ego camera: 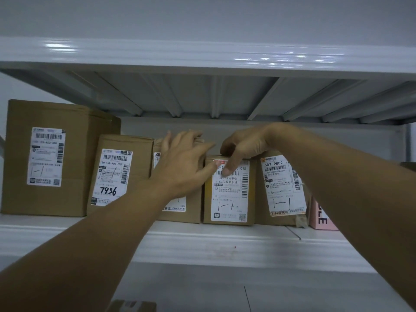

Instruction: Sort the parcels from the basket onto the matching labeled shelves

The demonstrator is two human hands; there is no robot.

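On the glossy shelf (202, 239), right hand (243, 145) grips a rectangular cardboard parcel (229, 199); left hand (182, 163), fingers straight, reaches beside it.

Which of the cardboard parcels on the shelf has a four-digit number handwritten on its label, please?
The second parcel from the left, marked 7936 in thick black pen; the other parcels show only thin strokes like 1-1, where readable.

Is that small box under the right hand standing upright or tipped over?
Upright. The small box stands on end on the shelf, label facing out, the right hand gripping its top.
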